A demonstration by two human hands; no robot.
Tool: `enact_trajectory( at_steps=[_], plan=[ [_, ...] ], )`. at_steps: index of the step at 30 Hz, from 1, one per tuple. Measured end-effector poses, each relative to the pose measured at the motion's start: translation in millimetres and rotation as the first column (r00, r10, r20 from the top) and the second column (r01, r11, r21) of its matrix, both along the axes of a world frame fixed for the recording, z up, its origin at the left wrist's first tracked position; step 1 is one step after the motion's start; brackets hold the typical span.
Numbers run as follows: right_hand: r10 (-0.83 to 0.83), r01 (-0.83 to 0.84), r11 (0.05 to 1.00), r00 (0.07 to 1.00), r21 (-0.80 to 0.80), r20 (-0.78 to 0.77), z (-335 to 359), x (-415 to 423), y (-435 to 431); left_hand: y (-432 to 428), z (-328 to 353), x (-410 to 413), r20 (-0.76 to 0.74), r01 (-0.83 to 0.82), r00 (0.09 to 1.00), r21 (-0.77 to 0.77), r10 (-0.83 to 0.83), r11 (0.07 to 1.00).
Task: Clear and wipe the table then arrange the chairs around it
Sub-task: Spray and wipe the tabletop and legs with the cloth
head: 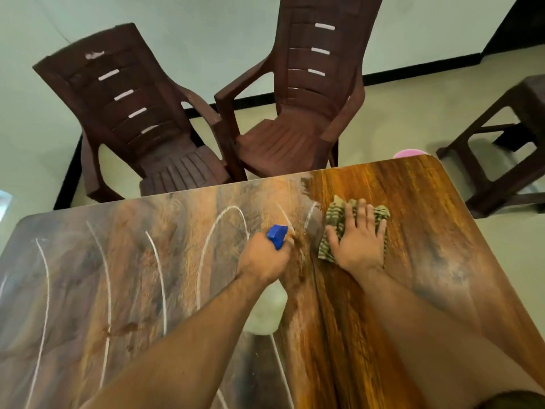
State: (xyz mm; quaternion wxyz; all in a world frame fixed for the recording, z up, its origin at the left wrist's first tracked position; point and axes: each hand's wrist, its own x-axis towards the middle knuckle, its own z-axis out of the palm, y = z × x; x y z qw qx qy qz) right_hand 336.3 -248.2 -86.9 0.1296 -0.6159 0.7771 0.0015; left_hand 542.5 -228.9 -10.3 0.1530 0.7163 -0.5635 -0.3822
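Unwiped, hazy stretch lies left of the cloth.
Right hand presses flat, fingers spread, on the striped green-and-tan cloth; left hand grips a blue-nozzled spray bottle over the wood-grain surface.

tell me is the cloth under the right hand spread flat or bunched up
Mostly spread flat. The striped cloth lies pressed on the table under the open right hand, with only its far edge slightly rumpled.

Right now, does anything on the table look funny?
Yes. White curved streaks cross the left side of the table, which looks dull and hazy, while the right side by the cloth looks clean and glossy.
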Motion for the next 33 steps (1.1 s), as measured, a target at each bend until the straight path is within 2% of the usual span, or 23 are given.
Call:
enact_trajectory(
  at_steps=[2,3,5,7,9,10,11,12,14,16,17,19,20,21,22,24,25,26,27,29,30,32,33],
  plan=[
    [-0.165,0.165,0.986,0.986,0.018,-0.014,3,27,-22,-17,-1,6,-0.035,-0.041,0.999,-0.003,0.040,0.999],
    [-0.116,0.117,0.993,0.992,0.017,-0.040,3,43,-27,-27,-3,8,-0.057,-0.069,0.996,0.000,0.069,0.998],
    [0.236,-0.236,0.972,0.971,-0.001,-0.029,2,69,-18,-43,-3,11,-0.066,-0.108,0.992,0.002,0.108,0.994],
    [0.608,-0.608,0.794,0.792,-0.015,0.055,5,74,-3,-58,-3,13,-0.077,-0.111,0.991,0.003,0.111,0.994],
    [0.782,-0.787,0.617,0.611,-0.010,0.122,10,55,-10,-69,-1,15,-0.102,-0.103,0.989,0.004,0.103,0.995],
    [0.801,-0.804,0.594,0.591,-0.008,0.094,8,45,-23,-73,1,17,-0.109,-0.108,0.988,0.004,0.108,0.994],
    [0.771,-0.771,0.637,0.636,0.002,0.038,5,36,-38,-76,1,18,-0.113,-0.114,0.987,0.002,0.114,0.993],
    [0.666,-0.666,0.746,0.746,0.011,-0.017,2,30,-57,-77,1,20,-0.113,-0.122,0.986,0.002,0.122,0.992],
    [0.275,-0.276,0.961,0.961,-0.011,-0.026,-1,30,-96,-79,1,24,-0.115,-0.135,0.984,0.000,0.134,0.991],
    [-0.053,0.053,0.999,0.998,0.007,0.045,-1,51,-125,-76,1,30,-0.102,-0.122,0.987,0.015,0.123,0.992],
    [-0.096,0.096,0.995,0.994,0.016,0.046,0,65,-133,-74,1,33,-0.094,-0.118,0.988,0.019,0.120,0.993],
    [0.089,-0.089,0.996,0.996,0.013,0.009,1,96,-137,-71,0,42,-0.069,-0.122,0.990,0.009,0.122,0.993],
    [0.289,-0.289,0.957,0.957,0.001,-0.010,0,109,-133,-70,-1,46,-0.059,-0.122,0.991,0.001,0.122,0.993],
    [0.504,-0.504,0.864,0.864,-0.007,-0.025,1,119,-127,-68,-1,49,-0.048,-0.119,0.992,-0.003,0.119,0.993],
    [0.696,-0.696,0.718,0.718,0.007,-0.028,0,124,-120,-67,1,51,-0.035,-0.108,0.994,-0.008,0.107,0.994],
    [0.894,-0.894,0.447,0.447,0.024,0.031,1,113,-116,-62,6,52,-0.031,-0.079,0.996,-0.020,0.078,0.997],
    [0.918,-0.919,0.395,0.395,0.001,0.032,1,102,-120,-58,8,53,-0.046,-0.085,0.995,-0.034,0.083,0.996],
    [0.911,-0.911,0.413,0.413,-0.018,0.005,1,94,-126,-54,11,56,-0.053,-0.098,0.994,-0.045,0.095,0.994],
    [0.862,-0.862,0.507,0.507,-0.019,-0.022,0,86,-133,-49,14,58,-0.053,-0.108,0.993,-0.050,0.105,0.993],
    [0.572,-0.572,0.819,0.820,-0.030,-0.014,0,82,-141,-42,20,64,-0.065,-0.130,0.990,-0.047,0.126,0.990],
    [0.366,-0.366,0.930,0.930,-0.029,0.014,1,89,-141,-37,23,67,-0.076,-0.136,0.988,-0.042,0.133,0.990],
    [0.115,-0.116,0.993,0.992,0.010,0.056,4,120,-136,-27,24,73,-0.066,-0.139,0.988,-0.035,0.137,0.990],
    [0.143,-0.144,0.989,0.988,0.017,0.054,4,137,-129,-21,23,76,-0.055,-0.132,0.990,-0.039,0.130,0.991]
  ],
)
